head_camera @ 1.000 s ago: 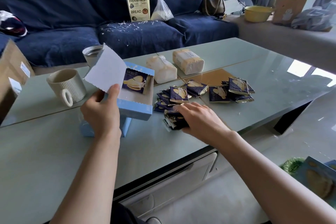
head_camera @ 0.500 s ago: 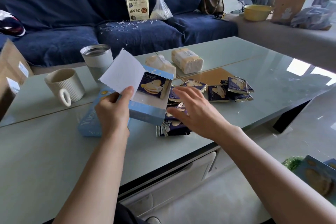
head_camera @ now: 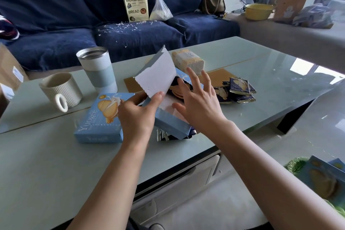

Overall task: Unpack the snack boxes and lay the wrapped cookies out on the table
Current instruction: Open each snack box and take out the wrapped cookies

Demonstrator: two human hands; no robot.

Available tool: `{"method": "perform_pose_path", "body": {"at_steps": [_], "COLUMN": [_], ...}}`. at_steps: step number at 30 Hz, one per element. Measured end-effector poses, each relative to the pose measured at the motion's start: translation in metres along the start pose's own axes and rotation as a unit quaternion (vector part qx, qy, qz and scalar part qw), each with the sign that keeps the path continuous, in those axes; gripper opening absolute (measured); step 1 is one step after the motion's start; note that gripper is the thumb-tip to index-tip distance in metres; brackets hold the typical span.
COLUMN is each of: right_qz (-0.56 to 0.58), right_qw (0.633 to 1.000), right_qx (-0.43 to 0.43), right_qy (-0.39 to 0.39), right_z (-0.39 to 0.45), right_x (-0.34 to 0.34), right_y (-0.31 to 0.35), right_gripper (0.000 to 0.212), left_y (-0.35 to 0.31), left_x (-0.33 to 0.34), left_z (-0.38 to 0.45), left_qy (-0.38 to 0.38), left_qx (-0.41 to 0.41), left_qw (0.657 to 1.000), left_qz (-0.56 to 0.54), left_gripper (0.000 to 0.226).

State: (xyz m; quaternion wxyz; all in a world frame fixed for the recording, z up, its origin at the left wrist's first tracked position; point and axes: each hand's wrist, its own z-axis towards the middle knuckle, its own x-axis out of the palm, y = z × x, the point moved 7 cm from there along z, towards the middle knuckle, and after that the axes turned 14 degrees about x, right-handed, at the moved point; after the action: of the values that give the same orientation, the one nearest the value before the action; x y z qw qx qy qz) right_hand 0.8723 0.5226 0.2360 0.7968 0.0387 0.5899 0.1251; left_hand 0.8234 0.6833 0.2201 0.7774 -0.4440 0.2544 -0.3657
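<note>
Reaching into open box [head_camera: 172, 123] | left hand [head_camera: 137, 115] pinches its flap | right hand [head_camera: 197, 106] grip spread, nearer wrapped cookie [head_camera: 177, 89], just ahead of fingertips.

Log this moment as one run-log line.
left hand: holds open box by flap | right hand: open, reaching into box | wrapped cookies: some on table | closed box: untouched

home living room: navy sofa [head_camera: 112, 30], glass coffee table [head_camera: 261, 73], mug [head_camera: 59, 91].
</note>
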Motion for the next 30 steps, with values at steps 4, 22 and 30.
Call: {"method": "perform_pose_path", "body": {"at_steps": [4,22,30], "right_qz": [0.034,0.069,0.064], "right_qw": [0.999,0.993,0.998], "right_qx": [-0.039,-0.014,-0.022], "right_qy": [0.016,0.091,-0.009], "right_z": [0.0,-0.004,-0.003], "right_x": [0.004,0.01,-0.016], "right_y": [0.004,-0.004,-0.001], "right_gripper": [0.062,0.067,0.067], "left_y": [0.001,-0.001,0.004], "left_x": [-0.002,-0.001,-0.002], "left_z": [0.0,-0.002,-0.001], "left_qy": [-0.006,0.002,0.0], "left_qx": [-0.006,-0.006,-0.029], "left_qw": [1.0,1.0,0.999], "left_qz": [0.005,-0.01,-0.038], "left_gripper": [0.01,0.009,0.023]}}
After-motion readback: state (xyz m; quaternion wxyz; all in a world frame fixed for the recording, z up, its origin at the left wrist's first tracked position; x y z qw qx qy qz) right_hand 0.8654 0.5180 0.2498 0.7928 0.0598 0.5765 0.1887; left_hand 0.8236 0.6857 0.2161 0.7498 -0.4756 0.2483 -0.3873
